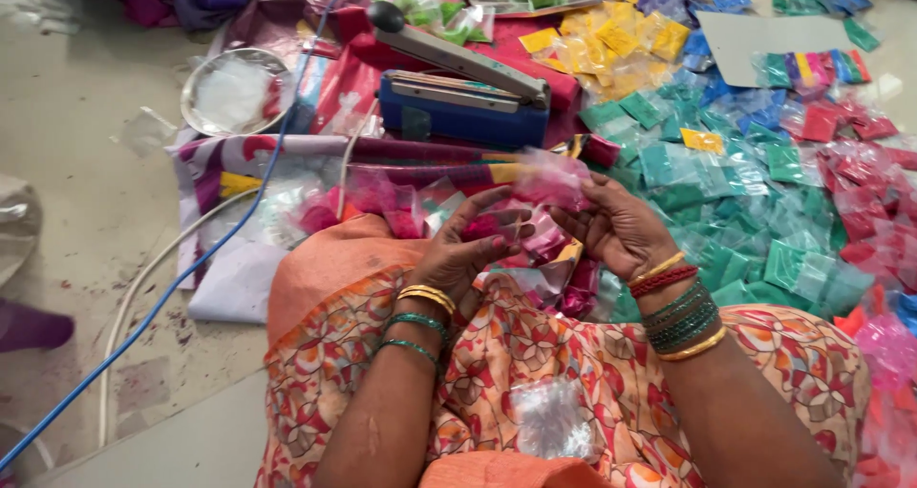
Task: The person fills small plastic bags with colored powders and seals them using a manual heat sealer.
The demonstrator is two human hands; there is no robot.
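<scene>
- Pink packet (552, 178) in right hand (616, 228): motion-blurred, contents unreadable.
- Left hand (468, 249) palm faced away, its grip partly hidden.
- Blue cable (205, 249) ran off the bottom-left edge.
- Forearms were cropped at the bottom edge.

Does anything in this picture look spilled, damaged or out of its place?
Nothing looks damaged. The green packets lie in a loose heap on the floor, while both hands, left hand and right hand, hold small pink packets.
</scene>
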